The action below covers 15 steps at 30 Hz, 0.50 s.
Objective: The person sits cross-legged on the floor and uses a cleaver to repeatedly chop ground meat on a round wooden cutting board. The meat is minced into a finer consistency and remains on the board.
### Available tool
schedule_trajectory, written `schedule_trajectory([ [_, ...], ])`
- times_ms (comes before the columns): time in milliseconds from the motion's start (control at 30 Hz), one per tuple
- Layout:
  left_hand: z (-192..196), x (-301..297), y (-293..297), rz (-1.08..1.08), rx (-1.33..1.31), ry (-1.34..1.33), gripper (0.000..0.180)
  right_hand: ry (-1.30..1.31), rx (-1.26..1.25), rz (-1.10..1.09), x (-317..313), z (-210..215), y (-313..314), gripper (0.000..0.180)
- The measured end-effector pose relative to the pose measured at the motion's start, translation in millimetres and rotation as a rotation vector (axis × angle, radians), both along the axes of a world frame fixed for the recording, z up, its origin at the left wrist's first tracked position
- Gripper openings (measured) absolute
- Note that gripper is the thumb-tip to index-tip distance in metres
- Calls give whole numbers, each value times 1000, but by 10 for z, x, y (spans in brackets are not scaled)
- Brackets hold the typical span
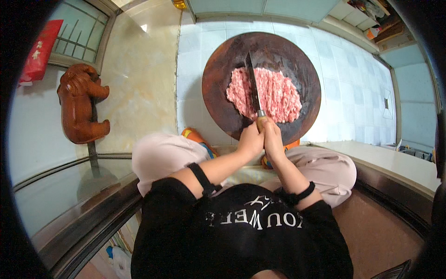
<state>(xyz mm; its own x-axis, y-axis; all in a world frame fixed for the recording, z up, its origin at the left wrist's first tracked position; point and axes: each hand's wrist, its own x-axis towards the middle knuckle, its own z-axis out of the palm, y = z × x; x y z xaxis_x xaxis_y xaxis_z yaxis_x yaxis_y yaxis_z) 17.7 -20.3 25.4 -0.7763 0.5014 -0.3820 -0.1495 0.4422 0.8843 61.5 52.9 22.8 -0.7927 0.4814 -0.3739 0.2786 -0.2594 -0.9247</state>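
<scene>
Far left, one red packet (pixel 39 49) hangs by the barred window (pixel 81 32), and just below it one carved wooden animal figure (pixel 81 104) stands against the marble wall, above one glass tabletop (pixel 60 195). Moving across to the middle, one round dark wooden chopping board (pixel 218 79) lies on the pale tiled floor (pixel 353 88), and on it one flat heap of pink minced meat (pixel 274 95), spread a little right of the board's centre. One cleaver (pixel 253 83) stands edge-down in the left part of that mince, blade running away from the person, metal collar at the near end. Two hands meet on its handle: the left hand (pixel 250 139) is curled tight around it, and pressed right against it the right hand (pixel 273 139) is wrapped shut on the same handle, thumbs up top. Two black wrist straps show, one on each forearm, and two knees in pale trousers spread either side. To the right, one low pale ledge (pixel 395 162) runs along the edge.
</scene>
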Motion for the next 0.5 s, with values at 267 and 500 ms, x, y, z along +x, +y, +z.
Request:
schedule_trajectory([
  [267,-16,-11,41,-6,1,41,35,-2,1,-51,-5,85,7,28],
  [500,-38,2,5,-35,24,26,38,43,-17,36,2,7,18,24],
])
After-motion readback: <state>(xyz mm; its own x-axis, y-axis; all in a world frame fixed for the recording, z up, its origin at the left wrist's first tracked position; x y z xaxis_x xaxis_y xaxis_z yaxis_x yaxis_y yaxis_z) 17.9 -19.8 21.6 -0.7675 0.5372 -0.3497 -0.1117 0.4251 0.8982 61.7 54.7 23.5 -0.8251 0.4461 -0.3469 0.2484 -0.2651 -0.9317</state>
